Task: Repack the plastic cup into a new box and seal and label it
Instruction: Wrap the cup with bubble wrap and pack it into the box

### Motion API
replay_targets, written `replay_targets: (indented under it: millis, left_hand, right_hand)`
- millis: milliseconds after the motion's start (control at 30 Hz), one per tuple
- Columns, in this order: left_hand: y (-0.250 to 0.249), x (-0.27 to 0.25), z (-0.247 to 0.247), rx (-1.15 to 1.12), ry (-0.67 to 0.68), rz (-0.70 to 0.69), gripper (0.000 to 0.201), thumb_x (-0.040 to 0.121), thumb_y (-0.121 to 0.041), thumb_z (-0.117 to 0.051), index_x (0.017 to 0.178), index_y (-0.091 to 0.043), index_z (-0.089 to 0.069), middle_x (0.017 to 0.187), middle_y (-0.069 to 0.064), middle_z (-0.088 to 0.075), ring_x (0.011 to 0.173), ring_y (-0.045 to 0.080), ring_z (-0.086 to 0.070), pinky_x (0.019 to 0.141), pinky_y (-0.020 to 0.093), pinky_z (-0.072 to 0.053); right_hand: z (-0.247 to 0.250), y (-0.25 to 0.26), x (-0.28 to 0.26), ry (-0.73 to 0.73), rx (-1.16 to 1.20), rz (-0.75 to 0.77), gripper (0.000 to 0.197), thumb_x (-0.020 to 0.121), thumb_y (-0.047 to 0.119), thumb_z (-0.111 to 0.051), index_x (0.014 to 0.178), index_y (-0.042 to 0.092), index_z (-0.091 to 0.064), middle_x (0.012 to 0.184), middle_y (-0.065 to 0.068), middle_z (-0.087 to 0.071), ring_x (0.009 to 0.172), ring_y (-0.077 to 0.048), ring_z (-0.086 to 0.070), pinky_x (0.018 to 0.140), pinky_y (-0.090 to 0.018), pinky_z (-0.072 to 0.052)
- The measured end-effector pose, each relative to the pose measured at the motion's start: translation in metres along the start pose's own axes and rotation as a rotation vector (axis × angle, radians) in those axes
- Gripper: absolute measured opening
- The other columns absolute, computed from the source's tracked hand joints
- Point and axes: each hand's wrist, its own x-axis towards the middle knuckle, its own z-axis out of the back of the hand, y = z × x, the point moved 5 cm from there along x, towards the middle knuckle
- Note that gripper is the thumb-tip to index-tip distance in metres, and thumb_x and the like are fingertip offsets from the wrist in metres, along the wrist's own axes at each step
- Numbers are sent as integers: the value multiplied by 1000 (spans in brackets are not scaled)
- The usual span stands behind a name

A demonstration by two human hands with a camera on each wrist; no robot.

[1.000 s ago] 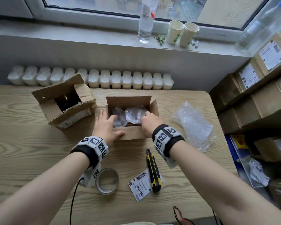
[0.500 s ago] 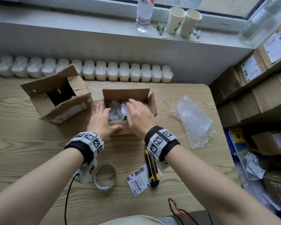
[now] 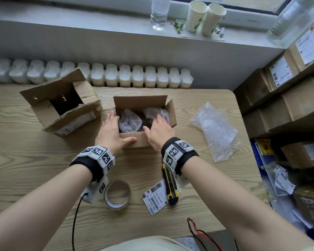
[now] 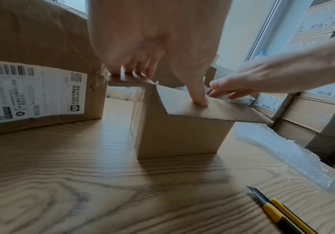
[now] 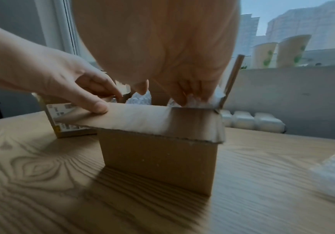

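box (image 3: 134, 142): open at the middle of the surface (image 3: 34, 178), flaps not yet folded.
cup: not seen bare; judged to be inside the bubble wrap (image 3: 130, 120) in the box.
left hand (image 3: 111, 131): fingers straight, near flap pressed down by the thumb.
right hand (image 3: 159, 131): fingers pushed down onto the wrap; whether it is pinched cannot be told.
handling: judged light, soft outside, crushable within; best pressed gently from above.

The open top of the small box (image 3: 143, 105) is largely filled by bubble wrap (image 3: 130, 120) and flanked by raised flaps. The old box (image 3: 62, 104) crowds its left side; a loose bubble sheet (image 3: 216, 129) lies well apart on the right, bare table (image 3: 185, 109) between.
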Motion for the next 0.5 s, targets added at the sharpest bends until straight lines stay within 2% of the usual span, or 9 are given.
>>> replay_targets:
  millis: [133,200,267,333,367,433,467,500]
  left_hand:
    - [0,-3,-1,1,-10,-8,105,66,-51,-76,145,-7,-23,157,9,-7,145,17,-2,118,33,-3]
    - [0,-2,0,4,-13,-10,105,66,-51,-76,145,-7,-23,157,9,-7,145,17,-3,118,33,-4]
    - [0,-1,0,4,-10,-7,105,66,-52,-76,145,-8,-23,157,9,-8,145,17,-3,118,32,-5]
    - [0,0,1,5,-4,-5,106,65,-52,-76,145,-8,-22,157,8,-8,145,17,-3,118,32,-5]
    - [0,0,1,1,-2,-6,106,65,-52,-76,145,-8,-23,157,8,-8,145,17,-3,118,32,-5]
    - [0,-1,1,-6,-9,-10,105,65,-52,-76,145,-8,-23,157,8,-8,145,17,-3,119,32,-5]
    - [0,-1,1,-6,-14,-13,105,66,-52,-76,145,-8,-23,157,8,-8,145,17,-3,119,32,-6]
    - [0,-1,0,-4,-18,-16,105,66,-52,-76,145,-8,-23,157,8,-8,145,17,-3,119,32,-6]
  right_hand:
    - [-9,-3,13,159,187,-185,73,96,52,-25,144,-2,-25,154,-20,-15,142,-30,-18,116,-40,-17]
    - [-9,-4,19,248,211,-239,76,95,56,-20,146,-1,-22,155,-22,-12,143,-32,-17,116,-42,-16]
    - [-3,-4,22,301,221,-242,71,97,52,-18,144,-1,-26,153,-23,-17,142,-33,-21,115,-42,-18]
    - [6,-3,18,257,196,-177,57,100,39,-21,136,-1,-39,145,-24,-33,134,-34,-33,109,-41,-27]
    - [11,-4,15,166,140,-137,50,100,33,-25,131,-1,-44,140,-22,-37,129,-34,-37,105,-41,-32]
    - [16,-7,6,-39,23,-68,40,98,28,-34,125,1,-45,137,-18,-36,125,-32,-39,98,-41,-37]
    - [13,-7,4,-70,17,-50,42,98,30,-35,127,1,-42,139,-18,-32,127,-32,-36,99,-40,-35]
    - [8,-9,4,-30,63,-71,47,98,33,-35,132,1,-37,144,-20,-27,132,-32,-32,104,-41,-32]
